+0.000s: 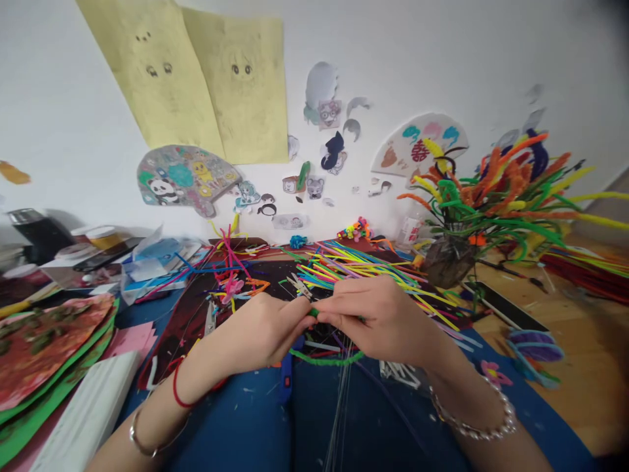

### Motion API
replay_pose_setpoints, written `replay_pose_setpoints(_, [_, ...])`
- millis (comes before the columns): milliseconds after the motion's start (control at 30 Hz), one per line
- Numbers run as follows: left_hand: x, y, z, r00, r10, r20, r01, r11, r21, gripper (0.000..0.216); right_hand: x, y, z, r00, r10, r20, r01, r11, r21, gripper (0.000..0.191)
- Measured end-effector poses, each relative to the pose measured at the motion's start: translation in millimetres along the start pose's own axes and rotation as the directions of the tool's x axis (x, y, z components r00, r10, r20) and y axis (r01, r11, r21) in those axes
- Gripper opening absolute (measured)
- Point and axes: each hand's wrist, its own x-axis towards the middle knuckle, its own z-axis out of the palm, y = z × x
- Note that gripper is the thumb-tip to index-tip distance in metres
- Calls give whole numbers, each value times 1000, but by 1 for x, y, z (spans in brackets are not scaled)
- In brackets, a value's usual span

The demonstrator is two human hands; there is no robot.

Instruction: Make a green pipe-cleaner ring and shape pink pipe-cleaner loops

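Both hands meet above the middle of the table, fingertips nearly touching. My left hand (272, 324) pinches one part of a green pipe cleaner (327, 360), and my right hand (366, 314) pinches it just beside. A bit of green shows between the fingertips, and the rest curves in an arc below the hands. Thin pale strands (341, 406) hang down beneath the right hand. Close by the left hand lie scissors (210, 319) and a blue-handled tool (285, 379). Small pliers (299, 286) rest just beyond the fingertips.
Many coloured pipe cleaners (363, 262) lie behind the hands. A vase (445, 259) of pipe-cleaner stems stands at the right, near a phone (506, 307). A white box-like object (88, 413) and green-edged sheets (54, 354) occupy the left. A dark flask (39, 236) stands far left.
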Motion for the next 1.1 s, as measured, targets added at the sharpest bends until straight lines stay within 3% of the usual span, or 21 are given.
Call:
replay_pose_setpoints(267, [-3, 4, -12, 986, -9, 167, 40, 982, -185, 35, 3, -2, -3, 999, 28, 29, -34, 969, 243, 14])
replay_pose_setpoints(367, [-1, 4, -15, 980, -54, 190, 107, 954, -280, 29, 4, 0, -1, 995, 99, 10, -99, 982, 159, 12])
replay_pose_setpoints(500, [2, 3, -15, 956, -230, 182, 279, 905, -321, 14, 5, 8, 6, 988, 138, -67, -137, 990, 22, 13])
replay_pose_setpoints(600, [4, 2, -11, 943, -305, 130, 331, 898, -290, 14, 5, 14, 13, 989, 109, -103, -113, 993, -37, 16])
replay_pose_setpoints(867, [3, -3, 6, 959, -278, -58, 273, 959, -74, 14, 4, 11, 28, 987, 72, -144, -102, 971, -215, 22])
replay_pose_setpoints(1100, [7, 2, 15, 929, -316, -191, 330, 943, 43, 19, 5, 7, 37, 976, 38, -214, -109, 937, -333, 25])
